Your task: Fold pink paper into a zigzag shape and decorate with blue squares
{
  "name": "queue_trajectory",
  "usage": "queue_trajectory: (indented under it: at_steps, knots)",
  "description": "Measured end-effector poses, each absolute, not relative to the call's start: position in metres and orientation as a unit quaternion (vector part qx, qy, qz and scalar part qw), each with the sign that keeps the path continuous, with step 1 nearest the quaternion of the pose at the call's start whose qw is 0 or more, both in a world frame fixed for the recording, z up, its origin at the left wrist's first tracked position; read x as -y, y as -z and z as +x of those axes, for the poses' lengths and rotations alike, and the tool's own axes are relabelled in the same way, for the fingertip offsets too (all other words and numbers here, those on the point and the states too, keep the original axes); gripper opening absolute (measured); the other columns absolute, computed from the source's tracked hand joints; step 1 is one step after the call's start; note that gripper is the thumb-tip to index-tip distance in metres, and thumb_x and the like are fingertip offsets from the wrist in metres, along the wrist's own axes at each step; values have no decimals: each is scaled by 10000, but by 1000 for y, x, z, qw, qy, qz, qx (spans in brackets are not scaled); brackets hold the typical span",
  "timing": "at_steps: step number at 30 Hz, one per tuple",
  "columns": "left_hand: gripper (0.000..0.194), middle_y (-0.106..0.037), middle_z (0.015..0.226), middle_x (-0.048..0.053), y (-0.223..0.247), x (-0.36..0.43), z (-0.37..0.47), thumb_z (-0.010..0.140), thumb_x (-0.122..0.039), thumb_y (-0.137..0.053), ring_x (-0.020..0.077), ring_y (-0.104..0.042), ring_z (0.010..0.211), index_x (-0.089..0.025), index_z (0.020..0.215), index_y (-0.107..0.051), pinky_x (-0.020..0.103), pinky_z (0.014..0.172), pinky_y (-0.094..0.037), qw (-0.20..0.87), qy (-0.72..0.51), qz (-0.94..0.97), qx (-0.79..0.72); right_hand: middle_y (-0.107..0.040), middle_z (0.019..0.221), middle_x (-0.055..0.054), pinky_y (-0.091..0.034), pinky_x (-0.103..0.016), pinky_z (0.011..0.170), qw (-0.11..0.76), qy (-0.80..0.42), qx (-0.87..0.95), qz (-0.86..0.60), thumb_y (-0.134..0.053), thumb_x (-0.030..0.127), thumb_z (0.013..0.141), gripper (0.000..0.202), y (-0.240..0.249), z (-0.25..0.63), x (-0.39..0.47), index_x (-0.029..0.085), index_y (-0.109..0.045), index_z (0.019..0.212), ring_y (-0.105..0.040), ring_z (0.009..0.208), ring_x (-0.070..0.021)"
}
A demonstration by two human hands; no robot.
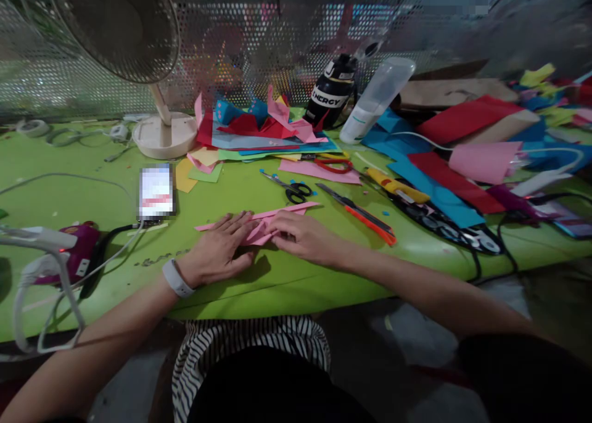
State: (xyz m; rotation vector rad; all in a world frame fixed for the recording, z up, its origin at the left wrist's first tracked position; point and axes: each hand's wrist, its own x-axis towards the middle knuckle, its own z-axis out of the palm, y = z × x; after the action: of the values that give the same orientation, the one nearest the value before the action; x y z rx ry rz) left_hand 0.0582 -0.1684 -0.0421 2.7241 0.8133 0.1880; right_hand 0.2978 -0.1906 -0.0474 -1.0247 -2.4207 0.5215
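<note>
A folded pink paper point(259, 230) lies on the green table point(287, 287) in front of me, with a long thin point reaching out to the right and a short one to the left. My left hand point(219, 247) rests flat on its left part, fingers stretched out, with a pale band round the wrist. Thumb and fingers of my right hand point(300, 237) pinch the paper's middle fold. Part of the paper is hidden beneath both hands.
Black-handled scissors point(298, 192) and an orange cutter point(370, 224) lie just beyond my right hand. A phone point(156, 192) and cables are at left. Behind stand a fan point(164, 133), coloured papers point(259, 142), a black bottle point(329, 96) and a clear bottle point(377, 102).
</note>
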Motion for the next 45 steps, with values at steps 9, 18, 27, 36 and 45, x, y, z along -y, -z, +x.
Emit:
queue_trajectory:
  at_steps: [9, 18, 27, 36, 45]
  knots:
    - [573, -429, 1483, 200, 56, 169, 64, 962, -464, -440, 280, -386, 1395, -104, 1404, -387, 508, 1159, -293, 138, -123, 932, -313, -637, 935, -61, -444, -310, 780, 223, -288, 840, -401, -564, 339, 940, 199, 51, 295, 180, 183, -686, 918, -584, 869, -173]
    - [207, -695, 951, 73, 47, 175, 67, 911, -370, -574, 208, -639, 882, -202, 991, -665, 385, 783, -519, 143, -254, 887, -360, -592, 789, -31, -306, -261, 604, 172, -312, 796, -490, -526, 520, 926, 397, 52, 288, 172, 164, -605, 769, -501, 696, -139]
    - [325, -719, 867, 16, 52, 171, 72, 916, -334, -561, 135, -654, 715, -208, 1213, -521, 267, 627, -495, 387, -231, 783, -428, -664, 863, -40, -368, -261, 611, 207, -338, 747, -533, -529, 531, 914, 356, 51, 285, 180, 185, -616, 921, -575, 722, -151]
    - [391, -710, 852, 14, 52, 173, 73, 878, -367, -614, 142, -654, 721, -216, 1219, -497, 273, 635, -499, 416, -228, 759, -447, -663, 812, -15, -381, -258, 605, 224, -375, 728, -528, -574, 295, 877, 120, 45, 285, 182, 189, -627, 856, -561, 684, -132]
    - [287, -724, 847, 31, 41, 174, 75, 924, -318, -541, 140, -664, 768, -182, 1173, -494, 289, 706, -517, 432, -249, 753, -430, -666, 794, -8, -349, -253, 576, 194, -368, 730, -543, -666, 363, 830, 173, 46, 284, 182, 193, -638, 811, -549, 667, -127]
